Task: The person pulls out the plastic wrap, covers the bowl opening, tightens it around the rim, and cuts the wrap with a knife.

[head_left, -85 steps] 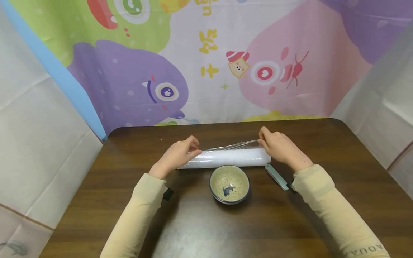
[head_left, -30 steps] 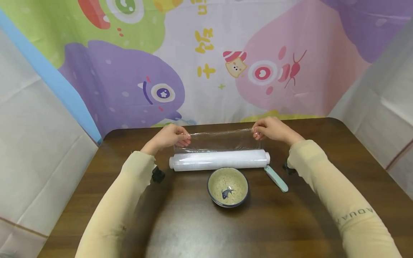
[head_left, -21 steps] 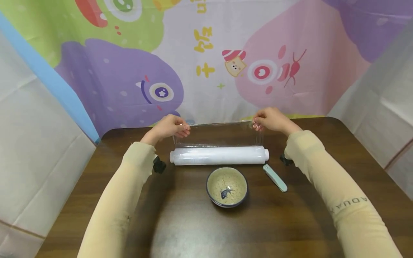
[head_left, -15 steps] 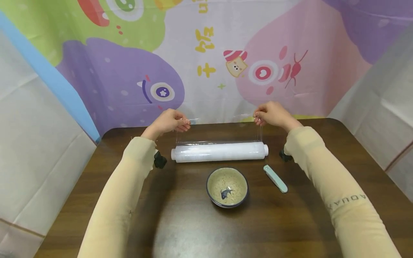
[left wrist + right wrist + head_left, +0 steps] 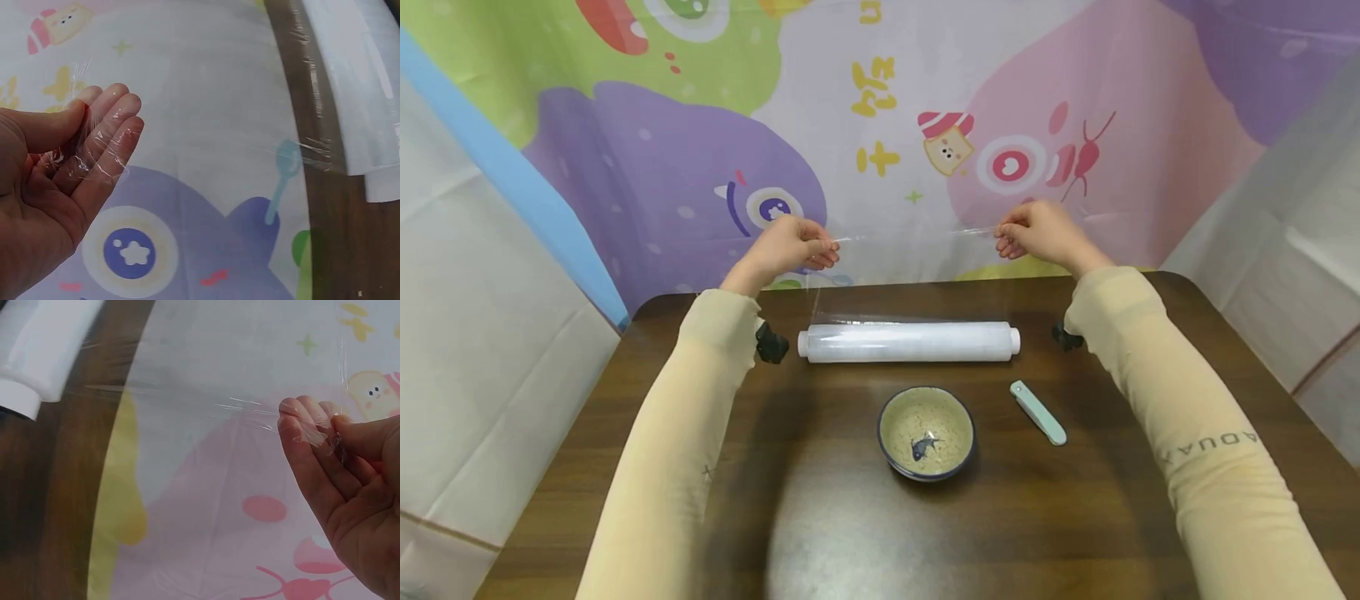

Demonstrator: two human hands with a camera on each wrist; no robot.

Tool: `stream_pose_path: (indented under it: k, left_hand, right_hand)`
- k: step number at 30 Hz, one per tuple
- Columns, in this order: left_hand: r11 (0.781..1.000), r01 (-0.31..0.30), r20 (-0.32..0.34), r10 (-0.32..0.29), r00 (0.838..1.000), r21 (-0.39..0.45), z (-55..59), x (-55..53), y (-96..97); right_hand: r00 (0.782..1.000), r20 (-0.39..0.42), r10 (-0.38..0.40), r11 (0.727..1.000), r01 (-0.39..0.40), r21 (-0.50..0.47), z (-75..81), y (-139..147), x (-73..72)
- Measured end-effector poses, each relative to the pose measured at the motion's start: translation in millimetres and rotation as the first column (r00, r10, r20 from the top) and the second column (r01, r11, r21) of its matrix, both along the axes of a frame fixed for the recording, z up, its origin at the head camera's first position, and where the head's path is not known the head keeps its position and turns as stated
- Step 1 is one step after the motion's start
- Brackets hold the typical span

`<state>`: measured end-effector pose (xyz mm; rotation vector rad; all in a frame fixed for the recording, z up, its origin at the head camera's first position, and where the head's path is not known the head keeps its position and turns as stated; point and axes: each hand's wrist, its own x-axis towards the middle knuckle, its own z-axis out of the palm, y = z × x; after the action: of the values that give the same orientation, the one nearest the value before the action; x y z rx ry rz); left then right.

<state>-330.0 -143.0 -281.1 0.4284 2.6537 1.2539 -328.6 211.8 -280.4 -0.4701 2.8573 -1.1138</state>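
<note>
The white roll (image 5: 910,342) of cling film lies lengthwise across the table (image 5: 850,533), below and between two raised hands, apart from both. A clear sheet (image 5: 910,275) runs up from it to the fingers. The left hand (image 5: 784,246) pinches the sheet's upper left corner between thumb and forefinger, its other fingers loosely extended with film creased over them. The right hand (image 5: 1039,229) grips the opposite corner the same way, fingers half unfolded. The sheet is so transparent that its middle is hard to follow, though it seems to span the whole gap between the hands.

Nearer the person, a speckled bowl (image 5: 957,433) with a blue rim and a dark fish inside stands upright on the brown wood-grain surface. Just to its right lies a slim mint-green tool (image 5: 1037,412). Cream sleeves (image 5: 655,467) cover the forearms. Behind the table hangs a cloth (image 5: 662,158) printed with cartoon creatures; pale panels (image 5: 482,333) flank it.
</note>
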Motion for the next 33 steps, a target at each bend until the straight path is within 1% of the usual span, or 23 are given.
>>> stream_pose_path:
  k: [3, 7, 10, 12, 16, 19, 21, 23, 25, 29, 31, 33]
  left_hand:
    - [1.000, -0.001, -0.007, 0.001, 1.000, -0.003, 7.0, 0.2, 0.3]
    - [1.000, -0.009, -0.008, 0.009, 1.000, 0.009, 15.2, 1.4, 0.8]
    - [0.999, -0.017, 0.005, 0.017, 1.000, 0.038, 19.3, 3.4, 0.9]
    - [0.999, -0.012, 0.006, 0.011, 1.000, 0.050, 20.7, 5.3, 0.5]
    - [0.999, 0.018, -0.024, -0.017, 1.000, 0.046, 21.3, 12.9, -1.4]
    - [0.999, 0.029, -0.067, -0.027, 0.997, 0.033, 21.4, 22.6, -2.7]
    - [0.999, 0.032, -0.112, -0.030, 0.993, 0.017, 20.9, 30.0, -2.6]
    - [0.999, 0.033, -0.164, -0.032, 0.986, 0.003, 19.7, 38.0, -1.2]
    - [0.999, 0.034, -0.215, -0.035, 0.976, -0.008, 17.9, 46.3, 0.7]
    - [0.999, 0.001, -0.302, -0.012, 0.953, -0.038, 13.0, 62.8, 4.6]
    - [0.997, -0.023, -0.345, -0.001, 0.938, -0.067, 10.7, 71.3, 5.9]
    - [0.996, -0.042, -0.392, 0.005, 0.920, -0.085, 7.8, 79.4, 6.4]
  right_hand:
    - [1.000, -0.003, -0.012, 1.000, 0.012, 0.023, 6.0, 1, 0.3]
    - [0.999, -0.032, -0.020, 0.999, 0.021, 0.038, 14.2, 3, 1.1]
    - [0.998, -0.050, -0.022, 0.998, 0.025, 0.050, 18.3, 2, 1.8]
    - [0.998, -0.051, -0.025, 0.998, 0.027, 0.052, 19.5, 2, 2.7]
    - [0.998, -0.063, -0.024, 0.999, 0.026, 0.033, 19.6, 1, 7.0]
    - [0.998, -0.069, -0.014, 1.000, 0.014, -0.004, 18.5, 1, 13.0]
    - [0.997, -0.079, -0.004, 1.000, 0.002, -0.025, 17.7, 2, 18.9]
    - [0.995, -0.095, 0.006, 0.999, -0.010, -0.045, 16.9, 3, 25.7]
    - [0.992, -0.127, 0.012, 0.999, -0.018, -0.041, 15.8, 5, 33.2]
    - [0.985, -0.174, 0.013, 1.000, -0.015, -0.013, 12.9, 9, 50.1]
    - [0.982, -0.189, 0.009, 1.000, -0.011, -0.013, 11.0, 10, 59.1]
    - [0.978, -0.207, 0.005, 1.000, -0.007, -0.009, 9.0, 11, 68.0]
